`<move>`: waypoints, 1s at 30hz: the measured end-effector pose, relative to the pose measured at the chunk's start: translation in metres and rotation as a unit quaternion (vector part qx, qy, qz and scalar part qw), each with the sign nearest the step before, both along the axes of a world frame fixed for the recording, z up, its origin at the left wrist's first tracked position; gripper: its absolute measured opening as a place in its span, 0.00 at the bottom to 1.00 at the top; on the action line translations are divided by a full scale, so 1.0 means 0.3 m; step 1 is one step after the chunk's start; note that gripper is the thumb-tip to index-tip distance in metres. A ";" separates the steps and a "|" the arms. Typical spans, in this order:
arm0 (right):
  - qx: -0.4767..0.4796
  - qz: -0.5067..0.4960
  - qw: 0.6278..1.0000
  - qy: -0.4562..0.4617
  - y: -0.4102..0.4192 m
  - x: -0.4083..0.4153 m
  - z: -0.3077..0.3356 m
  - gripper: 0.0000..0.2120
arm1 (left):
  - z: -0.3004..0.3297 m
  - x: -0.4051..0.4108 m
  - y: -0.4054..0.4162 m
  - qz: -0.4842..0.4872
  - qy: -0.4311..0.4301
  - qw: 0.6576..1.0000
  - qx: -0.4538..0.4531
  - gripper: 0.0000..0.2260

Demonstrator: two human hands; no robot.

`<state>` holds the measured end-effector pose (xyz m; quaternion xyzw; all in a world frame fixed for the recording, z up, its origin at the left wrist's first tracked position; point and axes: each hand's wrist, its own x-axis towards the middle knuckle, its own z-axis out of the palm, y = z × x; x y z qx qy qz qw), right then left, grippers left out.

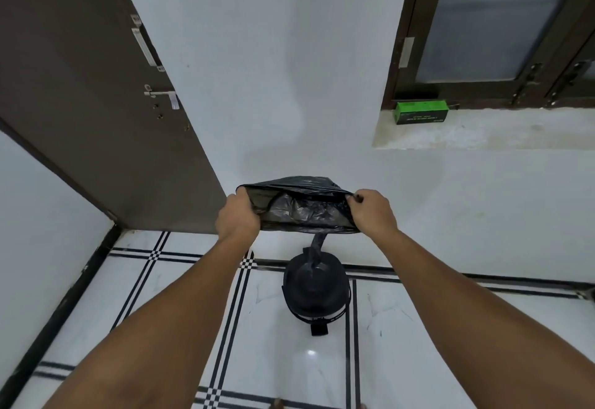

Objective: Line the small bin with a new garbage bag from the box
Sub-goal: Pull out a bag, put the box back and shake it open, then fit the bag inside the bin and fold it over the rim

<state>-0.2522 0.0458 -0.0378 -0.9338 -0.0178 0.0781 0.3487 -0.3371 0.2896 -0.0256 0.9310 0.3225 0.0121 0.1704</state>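
Two hands raised in front, both gripping one black garbage bag (304, 207) by its mouth. Left hand (236, 215) curled round the left edge of the opening, thumb tucked over the rim. Right hand (373, 210) pinching the right edge, fingertips folded onto the plastic. Mouth stretched wide between the two grips, crumpled inner plastic showing through the gap. Bottom of the bag narrowed to one twisted tail, hanging straight down from between the grips.

Directly below the grips, one small black bin (317, 289) standing on the floor, upright, round at the top. Tail of the bag reaching down to the top of the bin; cannot tell whether touching it or already inside. One thin wire handle looped around the near side of the bin, with one small dark block at its near foot.

Up and to the right of the right-hand grip, well apart, one green box (421, 113) lying on a pale window ledge (483, 133), pushed against the dark window frame (409, 38). Lettering on the box too small to read.

Up and to the left of the left-hand grip, one brown door (96, 102), with one latch and one pale strip on its edge. White wall (273, 70) behind the bag. White tiled floor (418, 344) with black stripes beneath both arms.
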 end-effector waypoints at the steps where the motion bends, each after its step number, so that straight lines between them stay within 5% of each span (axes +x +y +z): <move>1: 0.015 -0.006 1.000 0.009 0.006 0.005 -0.017 0.19 | -0.017 -0.003 -0.006 -0.012 0.000 1.000 0.006 0.14; 10: 0.082 -0.056 0.991 0.095 0.145 0.029 -0.187 0.18 | -0.216 -0.019 0.050 -0.074 0.110 0.991 -0.012 0.25; 20: 0.082 -0.152 0.980 0.101 0.233 -0.037 -0.380 0.18 | -0.491 -0.032 0.132 -0.080 0.205 0.971 -0.091 0.16; 30: 0.060 -0.199 0.968 0.141 0.279 -0.021 -0.563 0.18 | -0.735 0.017 0.074 -0.128 0.302 0.938 -0.109 0.19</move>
